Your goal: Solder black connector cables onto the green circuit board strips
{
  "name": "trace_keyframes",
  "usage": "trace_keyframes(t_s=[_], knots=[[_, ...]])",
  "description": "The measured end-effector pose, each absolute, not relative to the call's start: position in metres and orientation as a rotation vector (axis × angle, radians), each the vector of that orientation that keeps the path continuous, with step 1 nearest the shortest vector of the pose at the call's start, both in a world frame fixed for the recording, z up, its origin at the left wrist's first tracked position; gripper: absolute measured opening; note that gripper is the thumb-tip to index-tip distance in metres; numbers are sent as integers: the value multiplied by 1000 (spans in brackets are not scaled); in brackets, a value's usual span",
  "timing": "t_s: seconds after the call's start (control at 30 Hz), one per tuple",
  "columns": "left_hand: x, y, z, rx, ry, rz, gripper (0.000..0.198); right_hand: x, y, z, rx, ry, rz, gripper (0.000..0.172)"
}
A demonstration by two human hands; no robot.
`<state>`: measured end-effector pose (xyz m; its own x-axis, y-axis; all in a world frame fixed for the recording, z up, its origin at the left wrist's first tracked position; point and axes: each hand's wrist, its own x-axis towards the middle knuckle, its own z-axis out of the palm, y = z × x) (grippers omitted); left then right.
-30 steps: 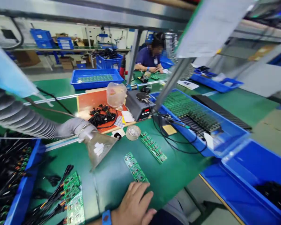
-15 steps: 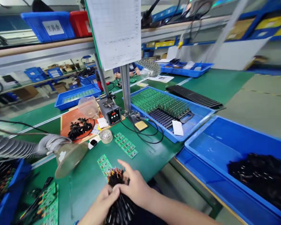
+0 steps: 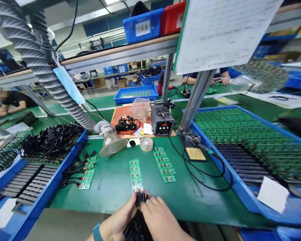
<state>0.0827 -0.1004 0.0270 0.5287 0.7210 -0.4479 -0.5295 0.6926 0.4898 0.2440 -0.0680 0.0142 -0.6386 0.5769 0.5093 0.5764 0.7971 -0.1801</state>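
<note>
Both my hands close round a bundle of black wires (image 3: 138,225) with coloured tips at the near edge of the green table (image 3: 190,197). My left hand (image 3: 117,222) grips it from the left, my right hand (image 3: 160,221) from the right. The wire tips sit just at the near end of a green circuit board strip (image 3: 135,174). A second strip (image 3: 165,164) lies to its right. More boards with black leads attached (image 3: 87,169) lie to the left.
A fume hose with clear funnel (image 3: 111,144), a soldering station (image 3: 162,124), a tape roll (image 3: 146,144) and an iron stand with sponge (image 3: 195,153) stand behind. Blue trays (image 3: 65,167) (image 3: 243,194) of boards and wires flank both sides. Other people work at far benches.
My view has swung left and down. Both hands stay closed on the wire bundle, now at the near end of the board strip.
</note>
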Motion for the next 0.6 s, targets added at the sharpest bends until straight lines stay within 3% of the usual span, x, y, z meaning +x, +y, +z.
trace_keyframes(t_s=[0.43,0.6], knots=[[23,-96,10,339,776,632,72,168,-72,9,-701,-2823,-371,7],[-12,-91,-2,376,714,598,45,145,-53,3,-782,-2697,-296,23]])
